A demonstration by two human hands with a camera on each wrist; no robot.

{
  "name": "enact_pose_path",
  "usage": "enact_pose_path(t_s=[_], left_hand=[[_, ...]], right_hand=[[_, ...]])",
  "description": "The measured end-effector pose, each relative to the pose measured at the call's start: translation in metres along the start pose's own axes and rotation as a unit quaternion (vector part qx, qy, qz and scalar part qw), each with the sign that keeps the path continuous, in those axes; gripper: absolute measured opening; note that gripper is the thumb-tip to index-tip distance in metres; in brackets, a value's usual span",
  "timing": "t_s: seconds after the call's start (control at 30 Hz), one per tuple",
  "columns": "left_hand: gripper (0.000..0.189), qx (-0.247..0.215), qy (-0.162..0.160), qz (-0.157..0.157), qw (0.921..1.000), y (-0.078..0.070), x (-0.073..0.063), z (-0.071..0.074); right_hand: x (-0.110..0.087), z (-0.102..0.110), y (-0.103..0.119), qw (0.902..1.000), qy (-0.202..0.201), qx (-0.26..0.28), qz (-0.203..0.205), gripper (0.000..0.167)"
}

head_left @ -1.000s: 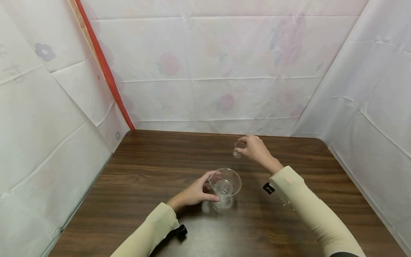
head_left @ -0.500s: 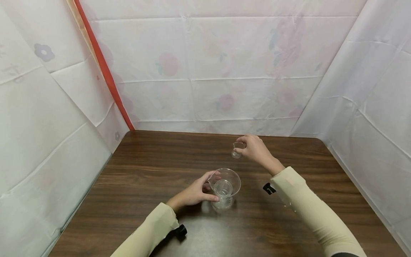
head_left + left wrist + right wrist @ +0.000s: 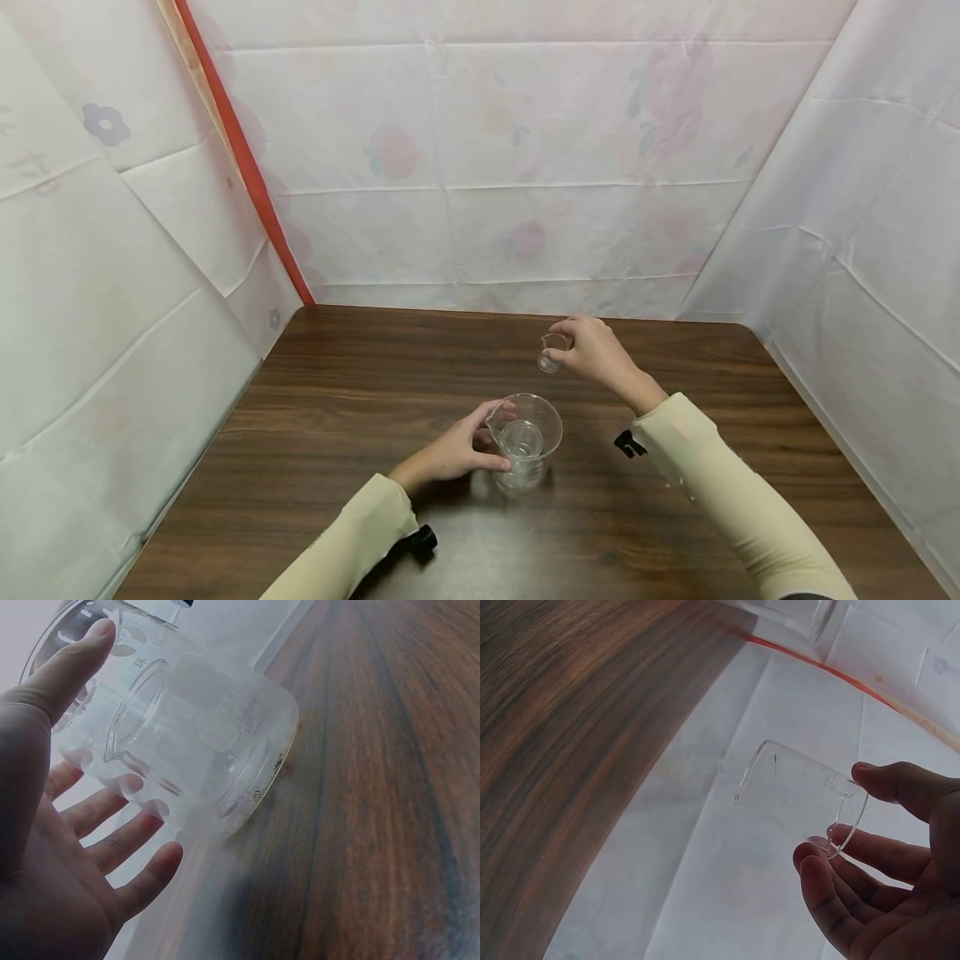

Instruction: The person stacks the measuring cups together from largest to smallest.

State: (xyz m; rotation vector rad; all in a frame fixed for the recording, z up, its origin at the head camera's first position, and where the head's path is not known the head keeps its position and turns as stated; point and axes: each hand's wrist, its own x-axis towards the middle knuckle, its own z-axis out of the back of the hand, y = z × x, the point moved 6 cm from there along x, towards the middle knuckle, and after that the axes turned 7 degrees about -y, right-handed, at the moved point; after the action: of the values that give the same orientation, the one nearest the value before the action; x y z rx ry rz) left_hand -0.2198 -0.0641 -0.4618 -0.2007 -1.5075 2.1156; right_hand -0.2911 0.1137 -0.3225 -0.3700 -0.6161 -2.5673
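My left hand (image 3: 457,446) grips a large clear glass beaker (image 3: 527,477) from its left side, thumb in front and fingers behind. The beaker stands upright on the table. Inside it sits a smaller beaker (image 3: 521,439), whose spouted rim also shows through the glass in the left wrist view. Up and to the right, my right hand (image 3: 596,350) pinches a tiny glass beaker (image 3: 550,364) near its rim between thumb and fingers. In the right wrist view this tiny beaker (image 3: 795,787) hangs upright above the tabletop, and nothing shows inside it.
The brown wood-grain table (image 3: 337,375) is bordered by pale printed cloth (image 3: 480,233) at the back and both sides. A red strip (image 3: 247,158) runs down the back left corner. Black clips (image 3: 628,443) hang at both sleeve cuffs.
My right hand has drifted slightly left with the tiny beaker, and the beaker sits a little lower in view. The left hand and the large beaker have stayed put.
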Motion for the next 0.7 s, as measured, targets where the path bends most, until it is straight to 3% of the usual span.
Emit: enact_pose_path(t_s=[0.3,0.7], left_hand=[[0.084,0.007,-0.002,-0.003,1.0,0.0,0.001,0.001],[0.082,0.0,-0.002,-0.003,1.0,0.002,0.0,0.0]], right_hand=[[-0.001,0.006,0.008,0.9998,-0.012,-0.003,0.016,0.033],[-0.007,0.009,0.016,0.9994,0.012,0.028,0.015,0.032]])
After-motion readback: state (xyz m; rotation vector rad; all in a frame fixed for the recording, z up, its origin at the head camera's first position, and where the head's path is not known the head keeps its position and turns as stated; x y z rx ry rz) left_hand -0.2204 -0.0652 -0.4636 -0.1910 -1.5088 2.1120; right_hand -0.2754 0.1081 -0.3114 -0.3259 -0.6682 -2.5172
